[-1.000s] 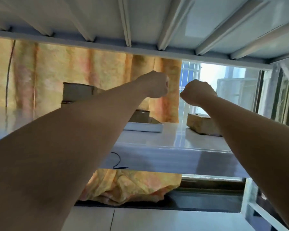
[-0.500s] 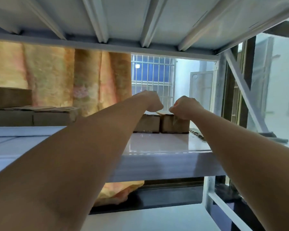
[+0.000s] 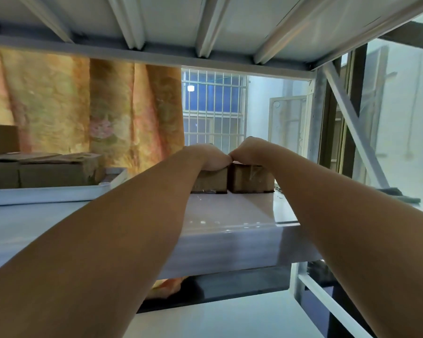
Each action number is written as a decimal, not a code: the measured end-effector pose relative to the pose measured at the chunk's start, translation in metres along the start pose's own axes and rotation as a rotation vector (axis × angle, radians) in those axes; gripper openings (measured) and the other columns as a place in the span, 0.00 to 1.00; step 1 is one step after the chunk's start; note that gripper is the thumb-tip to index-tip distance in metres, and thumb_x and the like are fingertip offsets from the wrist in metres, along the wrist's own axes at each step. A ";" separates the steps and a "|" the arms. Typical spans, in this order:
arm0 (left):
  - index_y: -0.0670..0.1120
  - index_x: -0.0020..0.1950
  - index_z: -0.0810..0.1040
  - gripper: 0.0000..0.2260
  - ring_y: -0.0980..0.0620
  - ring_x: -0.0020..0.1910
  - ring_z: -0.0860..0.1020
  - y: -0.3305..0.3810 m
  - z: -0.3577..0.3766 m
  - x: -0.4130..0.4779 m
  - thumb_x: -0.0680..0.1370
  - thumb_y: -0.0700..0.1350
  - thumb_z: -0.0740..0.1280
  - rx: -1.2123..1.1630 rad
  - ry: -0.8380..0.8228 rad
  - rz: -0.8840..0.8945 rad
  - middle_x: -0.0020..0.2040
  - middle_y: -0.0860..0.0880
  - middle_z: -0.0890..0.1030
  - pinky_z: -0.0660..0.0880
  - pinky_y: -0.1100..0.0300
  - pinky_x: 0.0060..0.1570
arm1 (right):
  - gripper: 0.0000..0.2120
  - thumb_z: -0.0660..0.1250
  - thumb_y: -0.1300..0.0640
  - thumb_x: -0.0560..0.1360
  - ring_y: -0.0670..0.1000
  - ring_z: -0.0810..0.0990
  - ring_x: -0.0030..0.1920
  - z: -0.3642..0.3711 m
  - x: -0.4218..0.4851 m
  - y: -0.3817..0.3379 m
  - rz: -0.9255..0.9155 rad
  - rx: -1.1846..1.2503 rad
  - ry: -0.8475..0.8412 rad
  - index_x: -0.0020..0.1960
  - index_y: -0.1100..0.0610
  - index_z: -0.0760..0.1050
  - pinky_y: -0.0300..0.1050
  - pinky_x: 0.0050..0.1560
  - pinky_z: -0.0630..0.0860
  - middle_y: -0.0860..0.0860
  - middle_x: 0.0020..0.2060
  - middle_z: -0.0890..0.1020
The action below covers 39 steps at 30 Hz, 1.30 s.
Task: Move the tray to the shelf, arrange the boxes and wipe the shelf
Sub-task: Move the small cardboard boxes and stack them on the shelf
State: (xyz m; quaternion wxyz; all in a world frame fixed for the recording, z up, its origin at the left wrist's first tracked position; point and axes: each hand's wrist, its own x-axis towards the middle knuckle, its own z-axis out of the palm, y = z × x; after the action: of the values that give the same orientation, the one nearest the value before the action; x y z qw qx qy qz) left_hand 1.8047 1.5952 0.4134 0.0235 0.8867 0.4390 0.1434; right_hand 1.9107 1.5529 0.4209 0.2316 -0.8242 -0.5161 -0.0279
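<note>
Two small cardboard boxes stand side by side at the back of the white shelf. My left hand rests on top of the left box, fingers curled over its far edge. My right hand lies likewise on the right box. The two hands touch at the knuckles. A white tray sits on the shelf at the left, holding larger cardboard boxes.
The upper shelf's ribbed underside hangs close overhead. A diagonal brace and upright post bound the right end. An orange curtain and a barred window lie behind. A grey cloth lies at the far right.
Both hands have come down from the air onto the tops of the two small boxes. My view has swung right, bringing the shelf's right end and the window into sight.
</note>
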 end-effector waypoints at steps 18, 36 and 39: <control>0.42 0.65 0.70 0.29 0.46 0.48 0.75 -0.005 -0.001 -0.009 0.71 0.58 0.67 -0.207 0.055 -0.077 0.52 0.45 0.74 0.70 0.57 0.43 | 0.10 0.56 0.55 0.81 0.52 0.73 0.41 -0.027 -0.045 -0.013 0.025 -0.093 -0.349 0.46 0.57 0.72 0.38 0.29 0.70 0.53 0.44 0.72; 0.50 0.74 0.62 0.33 0.46 0.65 0.71 -0.011 -0.007 -0.006 0.73 0.64 0.62 -0.348 0.488 -0.013 0.72 0.46 0.64 0.75 0.53 0.57 | 0.30 0.65 0.39 0.69 0.50 0.72 0.51 0.000 0.002 0.018 -0.038 0.346 0.475 0.69 0.49 0.70 0.45 0.47 0.72 0.51 0.59 0.75; 0.49 0.73 0.64 0.32 0.46 0.66 0.70 -0.009 -0.008 -0.006 0.73 0.65 0.61 -0.355 0.478 -0.013 0.72 0.46 0.64 0.74 0.55 0.57 | 0.29 0.65 0.39 0.68 0.52 0.77 0.53 -0.001 0.001 0.019 -0.026 0.356 0.460 0.66 0.49 0.73 0.48 0.51 0.76 0.51 0.56 0.78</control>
State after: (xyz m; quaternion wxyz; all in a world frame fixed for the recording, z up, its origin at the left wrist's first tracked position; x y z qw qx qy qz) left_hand 1.7917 1.5950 0.4182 0.0750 0.8070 0.4057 0.4226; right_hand 1.9277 1.5461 0.4149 0.4830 -0.7358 -0.4575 -0.1260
